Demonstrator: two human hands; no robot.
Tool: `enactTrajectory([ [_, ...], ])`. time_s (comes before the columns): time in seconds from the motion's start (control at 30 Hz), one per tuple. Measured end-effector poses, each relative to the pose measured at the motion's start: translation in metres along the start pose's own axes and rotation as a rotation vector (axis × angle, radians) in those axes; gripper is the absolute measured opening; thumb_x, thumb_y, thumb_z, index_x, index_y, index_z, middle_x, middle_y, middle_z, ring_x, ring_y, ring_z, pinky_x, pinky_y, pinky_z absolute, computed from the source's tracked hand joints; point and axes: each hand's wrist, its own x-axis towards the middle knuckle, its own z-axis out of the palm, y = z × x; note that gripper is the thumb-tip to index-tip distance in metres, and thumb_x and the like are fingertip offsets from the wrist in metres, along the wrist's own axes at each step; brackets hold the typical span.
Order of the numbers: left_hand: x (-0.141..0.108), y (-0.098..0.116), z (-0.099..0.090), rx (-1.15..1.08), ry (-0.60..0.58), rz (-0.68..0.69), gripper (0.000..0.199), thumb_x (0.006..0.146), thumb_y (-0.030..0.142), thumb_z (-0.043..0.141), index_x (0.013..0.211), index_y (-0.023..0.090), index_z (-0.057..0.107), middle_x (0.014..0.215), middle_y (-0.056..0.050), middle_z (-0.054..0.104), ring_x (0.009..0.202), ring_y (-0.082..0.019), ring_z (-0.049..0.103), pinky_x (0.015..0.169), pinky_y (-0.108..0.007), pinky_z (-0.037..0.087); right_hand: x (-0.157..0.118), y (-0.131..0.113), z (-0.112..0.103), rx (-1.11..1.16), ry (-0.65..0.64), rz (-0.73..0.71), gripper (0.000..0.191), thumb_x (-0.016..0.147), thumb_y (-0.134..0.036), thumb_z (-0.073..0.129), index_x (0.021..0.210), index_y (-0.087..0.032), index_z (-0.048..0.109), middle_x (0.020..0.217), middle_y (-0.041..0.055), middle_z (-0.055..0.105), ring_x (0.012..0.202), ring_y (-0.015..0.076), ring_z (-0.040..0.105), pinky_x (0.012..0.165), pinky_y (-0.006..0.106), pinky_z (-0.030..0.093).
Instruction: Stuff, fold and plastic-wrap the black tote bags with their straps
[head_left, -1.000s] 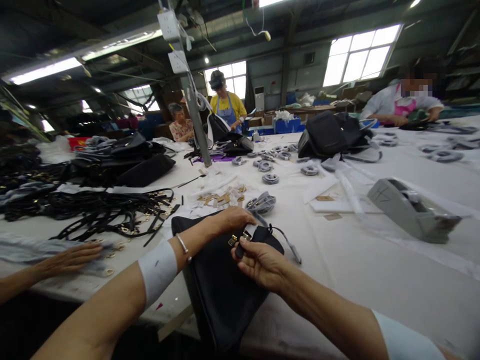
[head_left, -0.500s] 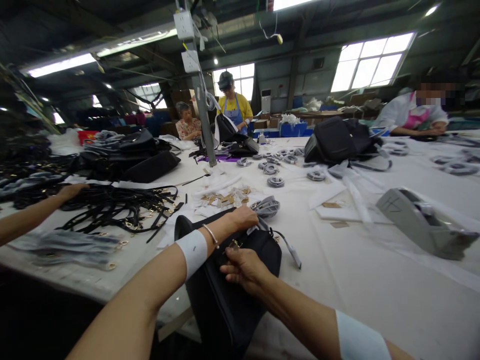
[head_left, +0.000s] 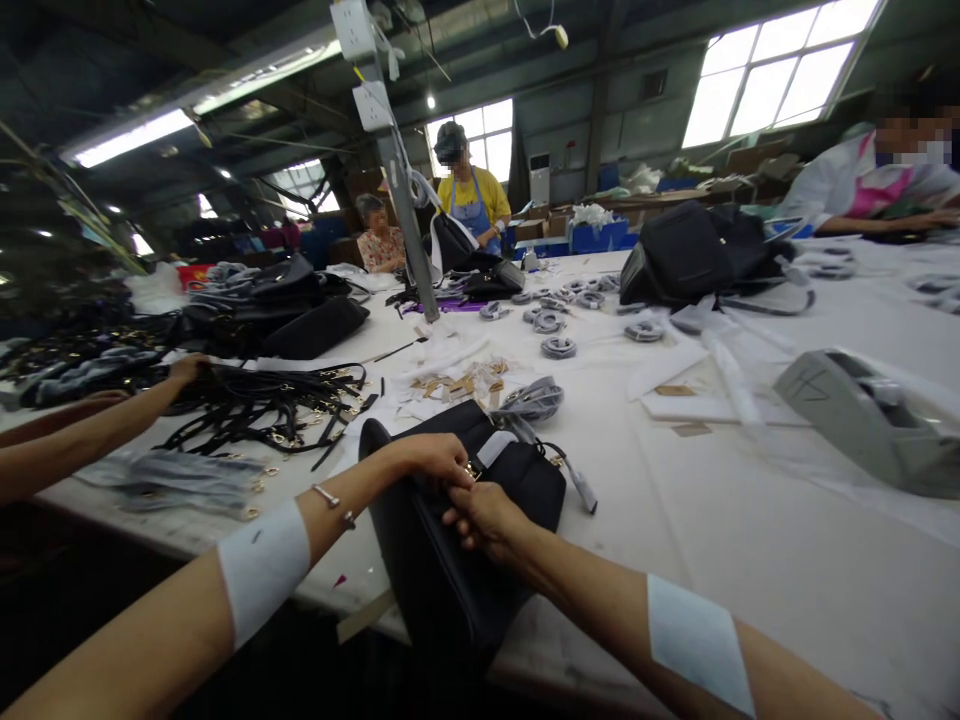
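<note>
A black handbag [head_left: 525, 495] lies tilted over the table's near edge, with a gold clasp [head_left: 472, 470] on its front. My left hand [head_left: 439, 458] is closed, its curled fingertips at the clasp from the left. Just below it, my right hand [head_left: 487, 518] pinches at the same spot, thumb and forefinger together and the other fingers loosely bent. The two hands touch or nearly touch, and their fingertips hide the part they grip. A pale wrapped strip [head_left: 496, 448] lies on the bag just beyond the clasp. A thin strap with a grey-wrapped end [head_left: 583, 490] hangs off the bag's right side.
Coiled grey wrapped straps [head_left: 534, 400] lie behind the bag. A tape dispenser [head_left: 862, 415] stands right. To the left are black straps with gold hooks [head_left: 292, 400] and a co-worker's hand [head_left: 191, 368]. A metal post [head_left: 409, 210] rises ahead; more black bags [head_left: 705, 255] lie beyond.
My left hand has moved from the bag's far side down to the clasp, beside my right hand, uncovering the pale strip. The co-worker's hand at left has reached further in over the black straps.
</note>
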Motion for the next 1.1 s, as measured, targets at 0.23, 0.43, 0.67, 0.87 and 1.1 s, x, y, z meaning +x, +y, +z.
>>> enactTrajectory([
  [0.23,0.022,0.002,-0.001,-0.032,-0.034,-0.098,0.015,0.071,0.028,0.063,0.063,0.016,0.058,0.05,0.004,0.054,0.051,-0.012,0.055,0.053,-0.023,0.049,-0.012,0.003,-0.009,-0.049,-0.074,0.017,0.018,0.09,-0.013,0.05,0.072,-0.016,0.05,0.051,-0.0049,0.054,0.031,0.003,0.035,0.029,0.013,0.026],
  [0.43,0.033,0.004,0.003,-0.041,-0.048,-0.144,0.014,0.07,0.024,0.066,0.062,0.016,0.057,0.05,0.003,0.055,0.051,-0.012,0.054,0.052,-0.023,0.049,-0.013,0.006,-0.014,-0.052,-0.082,0.011,0.022,0.086,-0.008,0.049,0.065,-0.016,0.049,0.05,-0.0053,0.052,0.032,0.0032,0.035,0.029,0.014,0.027],
  [0.67,0.038,0.003,0.003,-0.051,-0.015,-0.173,0.011,0.065,0.016,0.068,0.062,0.016,0.057,0.046,0.005,0.053,0.046,-0.011,0.052,0.052,-0.023,0.048,-0.009,0.01,-0.017,-0.045,-0.106,-0.002,0.022,0.085,-0.009,0.05,0.064,-0.016,0.05,0.05,-0.0049,0.053,0.032,0.0038,0.036,0.029,0.015,0.029],
  [0.87,0.039,0.001,0.008,-0.192,-0.067,-0.159,0.017,0.067,0.01,0.066,0.069,0.018,0.05,0.049,0.006,0.058,0.051,-0.014,0.061,0.058,-0.025,0.053,-0.01,0.012,-0.019,-0.02,-0.127,-0.02,0.017,0.084,-0.01,0.052,0.068,-0.016,0.051,0.051,-0.0048,0.054,0.033,0.0046,0.037,0.029,0.016,0.031],
  [1.1,0.038,0.0,0.008,-0.311,-0.077,-0.148,0.018,0.073,0.018,0.068,0.071,0.017,0.05,0.056,0.003,0.063,0.059,-0.017,0.068,0.061,-0.028,0.056,-0.013,0.012,-0.021,-0.006,-0.152,-0.044,0.015,0.083,-0.012,0.054,0.068,-0.016,0.052,0.052,-0.0045,0.055,0.033,0.0042,0.038,0.03,0.016,0.032],
])
